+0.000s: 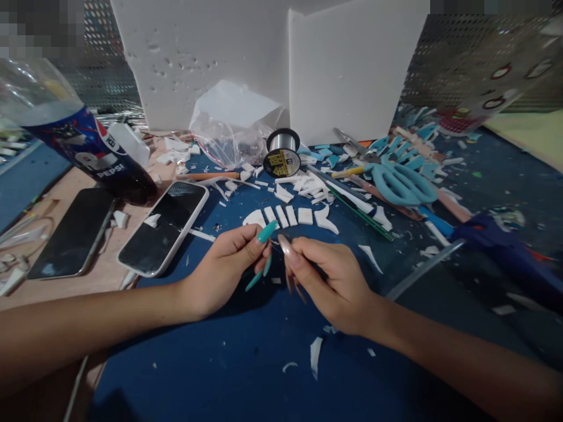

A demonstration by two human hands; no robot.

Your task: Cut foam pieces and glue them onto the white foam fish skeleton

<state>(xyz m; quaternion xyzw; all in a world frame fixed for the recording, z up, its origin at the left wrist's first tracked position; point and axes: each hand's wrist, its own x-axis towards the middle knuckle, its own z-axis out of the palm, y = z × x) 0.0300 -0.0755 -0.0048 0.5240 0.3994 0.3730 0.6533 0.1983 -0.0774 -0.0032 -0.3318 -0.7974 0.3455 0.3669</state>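
Observation:
My left hand (233, 258), with long turquoise nails, is closed in a pinch above the blue mat. Facing it, my right hand (329, 275), with pale pinkish nails, pinches too. A faint thin strand (274, 241) shows between the fingertips; its ends are hidden by the fingers. Just beyond the hands, white foam pieces (305, 216) lie in a row shaped like a fish, with a head piece (254, 218) partly behind my left thumb and a tail piece (326, 220) at the right. Behind them stands a spool of clear line (282, 153) with a black and yellow label.
Two phones (163, 227) and a tilted Pepsi bottle (101, 152) are at the left. Blue-handled scissors (400, 181), a green-edged blade-like tool (360, 211) and a dark blue glue gun (505, 246) lie right. Foam scraps are scattered about; white foam boards (352, 76) stand behind.

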